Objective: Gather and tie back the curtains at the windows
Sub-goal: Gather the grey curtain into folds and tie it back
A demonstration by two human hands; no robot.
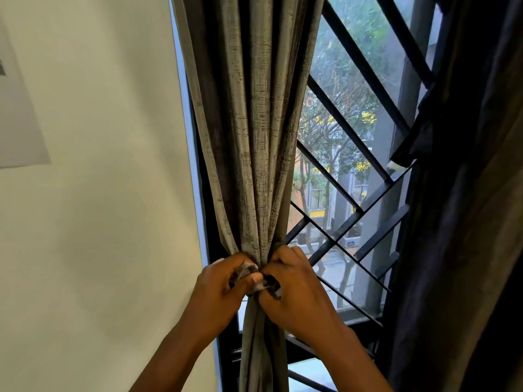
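Observation:
A grey textured curtain (254, 123) hangs at the window's left edge, gathered into a tight bundle low down. A narrow fabric tie-back (249, 269) wraps that bundle at its waist. My left hand (218, 290) grips one end of the tie-back on the bundle's left side. My right hand (294, 290) pinches the other end on the right, knuckles against the curtain. The two hands nearly touch in front of the bundle, and they hide most of the tie. Below them the curtain (260, 349) falls straight.
A white wall (99, 193) fills the left, with a pale sheet (17, 123) on it. Black diagonal window bars (353, 137) stand behind the curtain, trees and buildings outside. A second, dark curtain (467, 222) hangs at the right.

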